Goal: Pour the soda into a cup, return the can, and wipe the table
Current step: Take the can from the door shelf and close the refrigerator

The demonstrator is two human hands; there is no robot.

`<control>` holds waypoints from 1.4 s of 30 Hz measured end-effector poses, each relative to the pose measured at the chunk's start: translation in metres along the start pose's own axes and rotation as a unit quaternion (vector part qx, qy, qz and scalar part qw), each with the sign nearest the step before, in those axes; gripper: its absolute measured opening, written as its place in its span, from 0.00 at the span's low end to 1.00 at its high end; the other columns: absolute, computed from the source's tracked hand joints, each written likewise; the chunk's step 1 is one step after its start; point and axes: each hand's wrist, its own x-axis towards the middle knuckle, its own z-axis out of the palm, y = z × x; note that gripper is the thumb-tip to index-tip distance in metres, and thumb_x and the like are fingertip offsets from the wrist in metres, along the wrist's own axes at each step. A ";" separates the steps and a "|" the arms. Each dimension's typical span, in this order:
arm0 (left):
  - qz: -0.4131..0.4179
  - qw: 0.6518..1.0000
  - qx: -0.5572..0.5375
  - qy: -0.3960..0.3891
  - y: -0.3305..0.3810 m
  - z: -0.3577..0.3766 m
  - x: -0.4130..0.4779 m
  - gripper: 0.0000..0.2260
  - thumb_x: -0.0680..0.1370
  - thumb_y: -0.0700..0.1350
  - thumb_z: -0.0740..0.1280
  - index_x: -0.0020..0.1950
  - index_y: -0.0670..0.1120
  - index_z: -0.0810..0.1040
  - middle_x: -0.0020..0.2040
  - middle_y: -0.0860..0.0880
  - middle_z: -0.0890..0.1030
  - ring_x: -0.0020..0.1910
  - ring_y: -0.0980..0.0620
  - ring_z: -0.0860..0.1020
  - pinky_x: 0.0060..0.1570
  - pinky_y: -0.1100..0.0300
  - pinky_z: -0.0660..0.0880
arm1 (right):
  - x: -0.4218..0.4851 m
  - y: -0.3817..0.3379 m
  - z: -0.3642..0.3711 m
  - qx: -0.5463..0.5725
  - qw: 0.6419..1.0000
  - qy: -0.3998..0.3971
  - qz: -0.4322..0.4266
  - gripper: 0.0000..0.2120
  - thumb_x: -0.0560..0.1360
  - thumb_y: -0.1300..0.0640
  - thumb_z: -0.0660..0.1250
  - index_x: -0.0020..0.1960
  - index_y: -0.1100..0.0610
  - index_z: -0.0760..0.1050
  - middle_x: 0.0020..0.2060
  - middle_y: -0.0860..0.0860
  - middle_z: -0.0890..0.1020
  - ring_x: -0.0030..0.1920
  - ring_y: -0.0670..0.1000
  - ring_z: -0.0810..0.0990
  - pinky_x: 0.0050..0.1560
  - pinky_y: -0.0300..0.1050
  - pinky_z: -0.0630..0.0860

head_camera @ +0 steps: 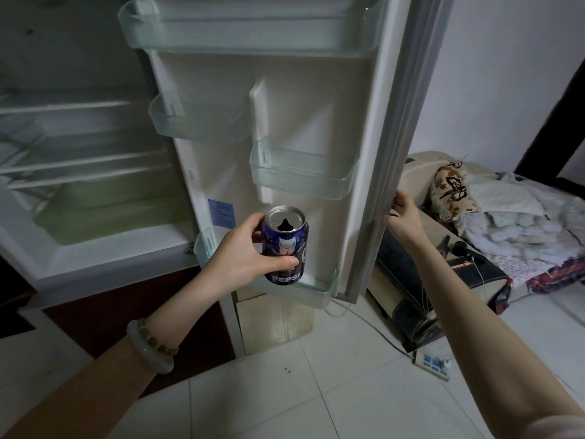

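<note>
Your blue Pepsi can (286, 245) is upright with its silver top open. Your left hand (243, 251) grips its side, by the lowest shelf (316, 294) of the fridge door (300, 90).

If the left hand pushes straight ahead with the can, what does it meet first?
The can in the left hand would likely meet the door's inner wall just above the bottom shelf; depth is unclear.

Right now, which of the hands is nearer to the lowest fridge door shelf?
Left. The left hand, gripping the Pepsi can, is just above the lowest door shelf; the right hand holds the fridge door's outer edge, to the shelf's right.
</note>
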 end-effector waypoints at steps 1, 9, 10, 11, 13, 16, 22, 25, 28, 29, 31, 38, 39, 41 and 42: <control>0.000 1.000 -0.001 0.002 0.000 0.000 -0.002 0.31 0.61 0.50 0.80 0.59 0.55 0.71 0.53 0.62 0.77 0.55 0.59 0.76 0.59 0.56 0.72 | -0.006 0.000 -0.001 -0.002 1.000 -0.002 -0.006 0.35 0.69 0.66 0.71 0.72 0.59 0.60 0.64 0.53 0.71 0.59 0.46 0.71 0.47 0.33 0.74; 0.005 1.000 0.004 0.000 -0.011 -0.006 -0.027 0.32 0.59 0.54 0.80 0.59 0.55 0.71 0.53 0.59 0.78 0.56 0.55 0.76 0.59 0.53 0.73 | -0.063 0.003 -0.004 -0.032 0.996 -0.046 -0.074 0.30 0.72 0.62 0.69 0.70 0.55 0.64 0.62 0.49 0.74 0.60 0.46 0.75 0.59 0.47 0.75; 0.004 1.000 0.002 -0.004 -0.013 -0.008 -0.032 0.32 0.59 0.53 0.80 0.59 0.55 0.71 0.54 0.58 0.78 0.56 0.55 0.76 0.60 0.53 0.73 | -0.069 0.003 -0.003 -0.038 0.996 -0.039 -0.073 0.28 0.73 0.63 0.68 0.70 0.56 0.64 0.62 0.50 0.74 0.60 0.47 0.75 0.60 0.47 0.75; 0.002 1.000 -0.001 -0.007 -0.016 -0.010 -0.038 0.32 0.59 0.53 0.80 0.59 0.55 0.71 0.54 0.58 0.78 0.57 0.55 0.76 0.60 0.52 0.73 | -0.076 0.002 -0.001 -0.045 0.996 -0.029 -0.073 0.25 0.74 0.63 0.67 0.69 0.57 0.65 0.61 0.50 0.75 0.60 0.48 0.75 0.60 0.48 0.75; 0.002 1.000 -0.011 -0.012 -0.019 -0.018 -0.050 0.32 0.58 0.54 0.80 0.59 0.55 0.72 0.55 0.57 0.79 0.57 0.56 0.76 0.61 0.50 0.73 | -0.090 -0.001 0.005 -0.057 0.995 -0.002 -0.077 0.21 0.75 0.62 0.65 0.67 0.58 0.67 0.58 0.51 0.77 0.57 0.48 0.77 0.60 0.49 0.75; 0.001 1.000 -0.020 -0.007 -0.021 -0.031 -0.073 0.31 0.57 0.57 0.79 0.56 0.60 0.71 0.54 0.60 0.78 0.58 0.58 0.75 0.61 0.52 0.72 | -0.116 -0.008 0.016 -0.074 0.993 0.037 -0.085 0.15 0.76 0.59 0.66 0.62 0.57 0.71 0.53 0.50 0.79 0.53 0.47 0.79 0.56 0.47 0.77; -0.011 0.999 -0.025 0.018 -0.028 -0.062 -0.127 0.34 0.54 0.61 0.77 0.58 0.58 0.73 0.55 0.59 0.79 0.56 0.60 0.76 0.60 0.53 0.73 | -0.171 -0.022 0.043 -0.075 0.988 0.076 -0.110 0.10 0.75 0.59 0.67 0.56 0.55 0.74 0.48 0.47 0.80 0.46 0.40 0.78 0.51 0.34 0.75; -0.020 0.999 -0.022 0.039 -0.030 -0.074 -0.157 0.35 0.54 0.61 0.77 0.58 0.55 0.74 0.54 0.59 0.80 0.54 0.62 0.77 0.59 0.55 0.74 | -0.200 -0.034 0.056 -0.070 0.988 0.070 -0.121 0.10 0.74 0.60 0.68 0.54 0.54 0.74 0.47 0.47 0.80 0.45 0.36 0.77 0.46 0.25 0.71; -0.024 0.998 -0.015 0.059 -0.033 -0.084 -0.185 0.35 0.53 0.61 0.76 0.58 0.55 0.74 0.53 0.58 0.80 0.55 0.60 0.77 0.59 0.54 0.74 | -0.227 -0.043 0.069 -0.076 0.987 0.043 -0.131 0.09 0.74 0.59 0.67 0.54 0.56 0.74 0.48 0.49 0.80 0.46 0.39 0.78 0.47 0.29 0.73; -0.027 0.997 -0.014 0.066 -0.034 -0.088 -0.194 0.34 0.53 0.61 0.76 0.57 0.56 0.74 0.53 0.58 0.80 0.55 0.60 0.77 0.59 0.55 0.74 | -0.236 -0.047 0.073 -0.079 0.987 0.029 -0.136 0.10 0.75 0.58 0.67 0.56 0.57 0.74 0.49 0.49 0.80 0.47 0.41 0.78 0.48 0.32 0.74; -0.030 0.996 -0.010 0.080 -0.035 -0.096 -0.210 0.32 0.53 0.61 0.76 0.55 0.57 0.73 0.53 0.59 0.80 0.54 0.61 0.77 0.59 0.56 0.73 | -0.254 -0.054 0.084 -0.076 0.986 -0.001 -0.150 0.12 0.75 0.58 0.66 0.59 0.57 0.73 0.51 0.49 0.80 0.50 0.43 0.78 0.51 0.37 0.76; -0.048 0.990 0.011 0.130 -0.043 -0.134 -0.262 0.32 0.56 0.56 0.80 0.57 0.56 0.73 0.54 0.59 0.79 0.55 0.59 0.76 0.60 0.54 0.73 | -0.308 -0.082 0.132 -0.075 0.967 -0.078 -0.229 0.19 0.76 0.63 0.63 0.67 0.53 0.69 0.55 0.43 0.76 0.52 0.37 0.76 0.52 0.27 0.72; -0.053 0.989 0.012 0.138 -0.045 -0.140 -0.269 0.32 0.56 0.57 0.80 0.56 0.57 0.73 0.53 0.60 0.79 0.55 0.60 0.76 0.60 0.54 0.73 | -0.314 -0.085 0.139 -0.075 0.964 -0.091 -0.238 0.20 0.77 0.62 0.63 0.68 0.53 0.68 0.56 0.43 0.75 0.54 0.38 0.75 0.54 0.29 0.72; -0.066 0.986 0.010 0.154 -0.048 -0.153 -0.285 0.32 0.54 0.58 0.80 0.55 0.59 0.72 0.52 0.60 0.79 0.54 0.60 0.76 0.59 0.52 0.74 | -0.323 -0.089 0.156 -0.094 0.958 -0.114 -0.246 0.22 0.77 0.60 0.63 0.70 0.55 0.65 0.61 0.45 0.74 0.59 0.42 0.74 0.59 0.37 0.72; -0.074 0.984 0.007 0.163 -0.050 -0.160 -0.293 0.33 0.53 0.59 0.80 0.55 0.60 0.72 0.52 0.60 0.79 0.55 0.59 0.77 0.59 0.52 0.74 | -0.327 -0.091 0.166 -0.108 0.954 -0.121 -0.252 0.23 0.77 0.58 0.64 0.71 0.56 0.64 0.64 0.48 0.74 0.62 0.45 0.73 0.61 0.41 0.72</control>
